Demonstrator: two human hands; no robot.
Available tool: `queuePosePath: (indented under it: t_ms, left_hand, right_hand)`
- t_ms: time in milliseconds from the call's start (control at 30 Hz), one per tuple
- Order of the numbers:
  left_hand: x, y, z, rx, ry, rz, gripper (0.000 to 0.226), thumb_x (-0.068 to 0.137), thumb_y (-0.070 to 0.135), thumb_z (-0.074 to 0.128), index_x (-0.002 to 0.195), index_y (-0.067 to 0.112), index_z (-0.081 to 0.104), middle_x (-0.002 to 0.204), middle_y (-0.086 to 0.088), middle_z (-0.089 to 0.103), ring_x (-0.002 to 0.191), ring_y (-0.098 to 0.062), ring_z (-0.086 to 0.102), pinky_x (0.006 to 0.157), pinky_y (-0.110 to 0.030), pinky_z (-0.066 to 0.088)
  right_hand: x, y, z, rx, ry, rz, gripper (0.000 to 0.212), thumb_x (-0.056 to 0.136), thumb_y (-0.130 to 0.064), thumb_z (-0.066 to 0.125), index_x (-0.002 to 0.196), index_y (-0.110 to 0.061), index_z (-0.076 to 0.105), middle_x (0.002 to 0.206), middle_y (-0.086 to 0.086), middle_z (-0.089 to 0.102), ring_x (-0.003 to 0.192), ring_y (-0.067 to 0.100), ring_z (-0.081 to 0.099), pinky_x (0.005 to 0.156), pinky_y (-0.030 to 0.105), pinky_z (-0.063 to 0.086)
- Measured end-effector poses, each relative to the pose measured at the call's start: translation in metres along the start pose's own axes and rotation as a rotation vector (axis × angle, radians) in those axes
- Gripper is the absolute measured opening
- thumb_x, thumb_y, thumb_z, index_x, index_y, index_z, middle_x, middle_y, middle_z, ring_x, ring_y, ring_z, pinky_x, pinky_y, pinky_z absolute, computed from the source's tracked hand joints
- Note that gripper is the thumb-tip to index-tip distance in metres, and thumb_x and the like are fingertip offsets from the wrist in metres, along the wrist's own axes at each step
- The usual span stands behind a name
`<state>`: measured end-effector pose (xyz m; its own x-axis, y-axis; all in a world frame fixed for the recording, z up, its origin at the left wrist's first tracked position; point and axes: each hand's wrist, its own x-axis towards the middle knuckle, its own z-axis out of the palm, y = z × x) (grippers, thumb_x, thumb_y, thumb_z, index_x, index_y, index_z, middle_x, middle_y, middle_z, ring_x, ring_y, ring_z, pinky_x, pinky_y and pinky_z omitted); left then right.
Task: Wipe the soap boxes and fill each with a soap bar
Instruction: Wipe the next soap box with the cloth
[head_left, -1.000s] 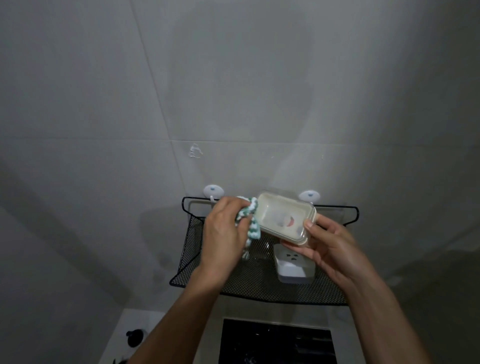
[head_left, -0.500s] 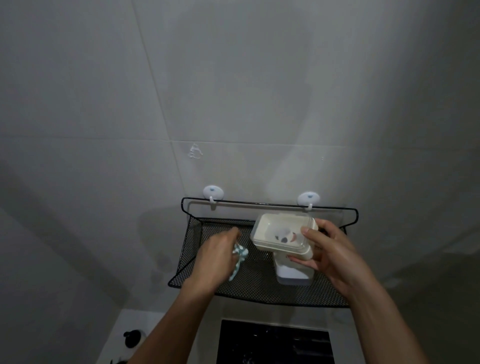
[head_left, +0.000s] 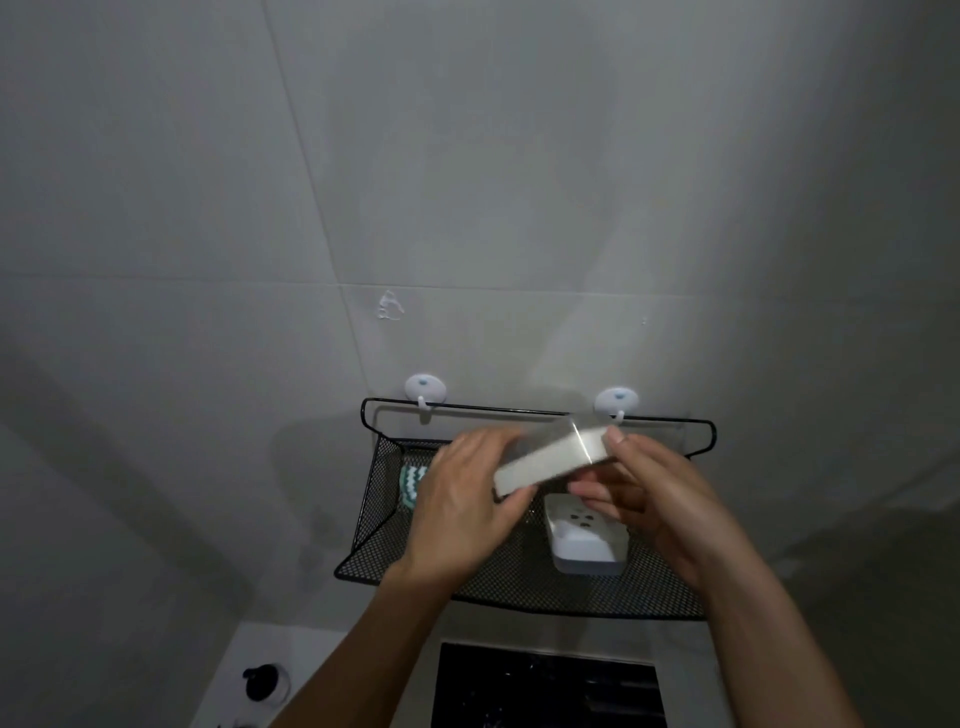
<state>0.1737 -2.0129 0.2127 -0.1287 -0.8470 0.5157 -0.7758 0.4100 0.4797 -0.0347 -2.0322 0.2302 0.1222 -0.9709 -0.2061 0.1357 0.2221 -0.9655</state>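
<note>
Box (head_left: 553, 457) first: both hands have it in the air above the mesh shelf (head_left: 519, 587), tilted, its pale outer face toward the camera and its image smeared by motion. Left hand (head_left: 462, 514) grips the near-left end, thumb curled under the corner; right hand (head_left: 660, 499) pinches the far-right end, thumb on the top edge and fingers curled below. The striped cloth (head_left: 413, 483) lies at the left of the shelf, half hidden behind the left hand and held by neither. A second box (head_left: 584, 540), white with small holes in its floor, sits on the shelf just under the right hand.

My reading is that the box is being turned over for checking or for setting down. To do this well, keep a grip at both ends until it is level, since a wet, smooth box slips easily. Turn it opening-up before lowering it. Set it beside the second box, not on its rim, and clear of the cloth. No soap bar shows anywhere, so filling looks not yet begun.
</note>
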Motion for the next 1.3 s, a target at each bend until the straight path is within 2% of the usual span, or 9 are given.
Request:
queuePosePath:
  t_ms: [167, 433, 567, 667, 767, 900, 1067, 1200, 1300]
  left_hand:
    - [0.002, -0.004, -0.006, -0.644, -0.102, -0.469, 0.027, 0.084, 0.018, 0.075, 0.109, 0.018, 0.067, 0.093, 0.004, 0.074, 0.086, -0.011, 0.071, 0.077, -0.023, 0.058]
    - [-0.002, -0.003, -0.007, -0.837, -0.35, -0.483, 0.024, 0.09, 0.022, 0.069, 0.112, 0.012, 0.069, 0.103, -0.005, 0.076, 0.098, -0.021, 0.072, 0.093, -0.042, 0.055]
    - [0.006, -0.02, -0.015, -0.621, -0.367, -0.409, 0.03, 0.09, 0.033, 0.069, 0.117, 0.018, 0.07, 0.103, 0.003, 0.075, 0.097, -0.008, 0.07, 0.09, -0.029, 0.056]
    - [0.016, -0.047, -0.015, 0.008, -0.316, -0.395, 0.035, 0.089, 0.033, 0.07, 0.121, 0.02, 0.068, 0.11, 0.003, 0.072, 0.1, -0.01, 0.066, 0.091, -0.03, 0.053]
    - [0.021, -0.067, -0.001, 0.323, -0.487, -0.342, 0.048, 0.087, 0.03, 0.07, 0.132, 0.022, 0.059, 0.128, -0.002, 0.063, 0.117, -0.022, 0.058, 0.096, -0.035, 0.048]
    - [0.022, -0.076, 0.026, 0.327, -0.689, -0.248, 0.063, 0.081, 0.037, 0.076, 0.137, 0.027, 0.051, 0.13, -0.004, 0.055, 0.118, -0.024, 0.055, 0.097, -0.036, 0.047]
    - [0.017, -0.079, 0.045, 0.377, -0.754, -0.233, 0.045, 0.082, 0.032, 0.076, 0.125, 0.027, 0.063, 0.122, -0.006, 0.065, 0.111, -0.024, 0.061, 0.091, -0.032, 0.05]
    - [0.014, -0.075, 0.039, 0.282, -0.684, -0.33, 0.03, 0.083, 0.028, 0.074, 0.112, 0.027, 0.069, 0.115, -0.002, 0.068, 0.105, -0.021, 0.063, 0.086, -0.032, 0.052]
    - [0.015, -0.062, 0.015, 0.09, -0.47, -0.378, 0.013, 0.081, 0.026, 0.071, 0.094, 0.027, 0.07, 0.093, 0.002, 0.072, 0.087, -0.019, 0.066, 0.073, -0.03, 0.053]
  right_hand:
    - [-0.001, 0.003, -0.004, -0.075, -0.04, -0.119, 0.045, 0.072, -0.029, 0.08, 0.115, -0.023, 0.071, 0.086, 0.001, 0.076, 0.079, 0.011, 0.073, 0.071, 0.024, 0.055]
    - [-0.001, 0.003, 0.008, -0.052, -0.07, -0.046, 0.037, 0.086, -0.009, 0.073, 0.122, -0.013, 0.064, 0.104, 0.01, 0.078, 0.093, 0.029, 0.076, 0.07, 0.037, 0.061]
    - [-0.001, 0.003, 0.001, -0.041, -0.023, -0.037, 0.041, 0.08, -0.017, 0.076, 0.12, -0.013, 0.066, 0.103, 0.009, 0.078, 0.093, 0.03, 0.076, 0.074, 0.044, 0.061]
    - [-0.003, 0.003, -0.008, -0.03, 0.005, -0.037, 0.045, 0.075, -0.02, 0.077, 0.118, -0.012, 0.065, 0.101, 0.009, 0.078, 0.09, 0.029, 0.076, 0.067, 0.039, 0.059]
    - [-0.004, 0.003, -0.013, -0.007, 0.013, -0.025, 0.056, 0.067, -0.023, 0.077, 0.118, -0.01, 0.063, 0.098, 0.011, 0.078, 0.085, 0.028, 0.077, 0.066, 0.039, 0.058]
    - [-0.006, 0.002, -0.014, 0.021, -0.013, -0.009, 0.06, 0.065, -0.022, 0.077, 0.121, -0.009, 0.06, 0.099, 0.014, 0.078, 0.087, 0.03, 0.076, 0.067, 0.039, 0.058]
    - [-0.008, 0.004, -0.017, 0.057, -0.014, 0.015, 0.043, 0.08, -0.006, 0.073, 0.121, -0.008, 0.059, 0.1, 0.014, 0.078, 0.088, 0.03, 0.076, 0.065, 0.037, 0.058]
    - [-0.009, 0.005, -0.021, 0.056, 0.012, 0.017, 0.038, 0.086, 0.002, 0.068, 0.121, -0.008, 0.058, 0.1, 0.015, 0.077, 0.089, 0.031, 0.076, 0.07, 0.042, 0.059]
    - [-0.008, 0.006, -0.023, 0.036, 0.042, 0.002, 0.037, 0.086, 0.005, 0.068, 0.119, -0.009, 0.058, 0.099, 0.014, 0.078, 0.09, 0.033, 0.075, 0.079, 0.05, 0.059]
